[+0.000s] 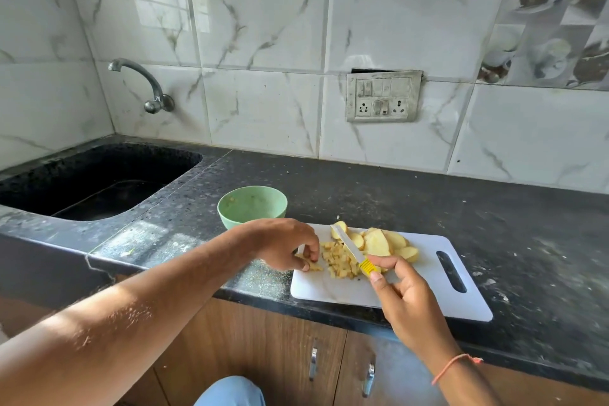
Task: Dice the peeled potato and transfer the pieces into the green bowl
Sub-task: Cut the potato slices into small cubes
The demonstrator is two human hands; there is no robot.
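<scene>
A white cutting board [425, 293] lies on the dark counter. Several potato slices [382, 242] are piled at its far side, and a heap of small potato dice [339, 260] sits at its left part. My right hand [400, 293] grips a knife [349, 249] by its yellow handle, the blade lying across the dice and slices. My left hand [285, 245] reaches over the board's left edge, its curled fingers pinching a few dice. The green bowl [252, 206] stands just behind my left hand, left of the board, with only small specks visible inside.
A black sink [99, 181] is set into the counter [461, 208] at the left, with a wall tap [145, 82] above it. A switch panel [384, 95] sits on the tiled wall. Wooden cabinet doors with metal handles run below the counter's front edge.
</scene>
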